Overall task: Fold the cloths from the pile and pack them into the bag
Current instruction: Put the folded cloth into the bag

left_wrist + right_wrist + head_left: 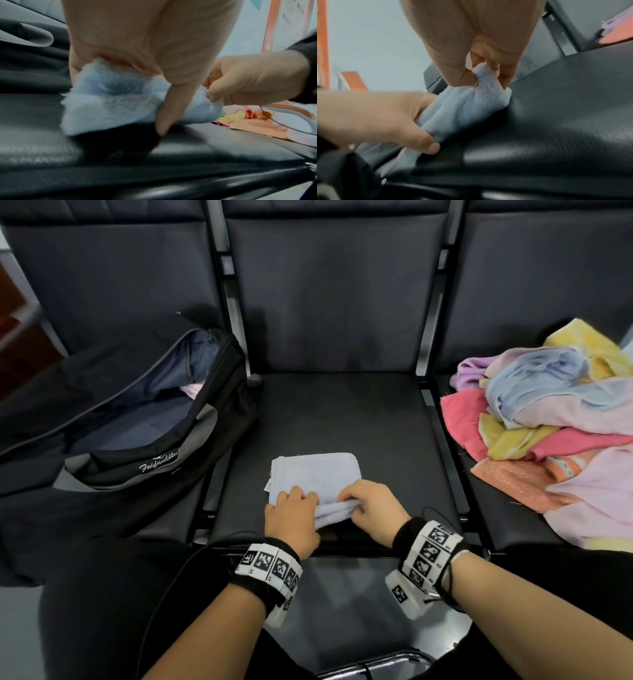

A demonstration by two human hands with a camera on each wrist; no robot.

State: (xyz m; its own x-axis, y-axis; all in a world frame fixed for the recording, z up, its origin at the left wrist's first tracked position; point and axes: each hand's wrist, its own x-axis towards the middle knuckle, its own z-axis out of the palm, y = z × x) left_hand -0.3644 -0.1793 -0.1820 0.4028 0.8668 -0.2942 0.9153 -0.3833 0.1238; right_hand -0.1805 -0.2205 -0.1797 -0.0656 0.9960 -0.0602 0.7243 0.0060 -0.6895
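A folded light blue cloth (315, 472) lies on the middle black seat (376, 419). My left hand (294, 515) grips its near edge, thumb under and fingers on top, with the blue cloth (109, 102) bunched in it. My right hand (368, 508) pinches the same edge just to the right; the blue cloth (467, 108) runs between thumb and fingers. The near edge is lifted off the seat. An open black bag (137, 419) sits on the left seat, with a bit of pink cloth (190, 390) inside. The pile of cloths (555, 419) lies on the right seat.
Metal seat dividers (438, 422) run between the seats. The seat backs (335, 296) rise behind. A black cable (171, 587) hangs near my left wrist. My dark-clothed legs (102, 611) are below the seat's front edge.
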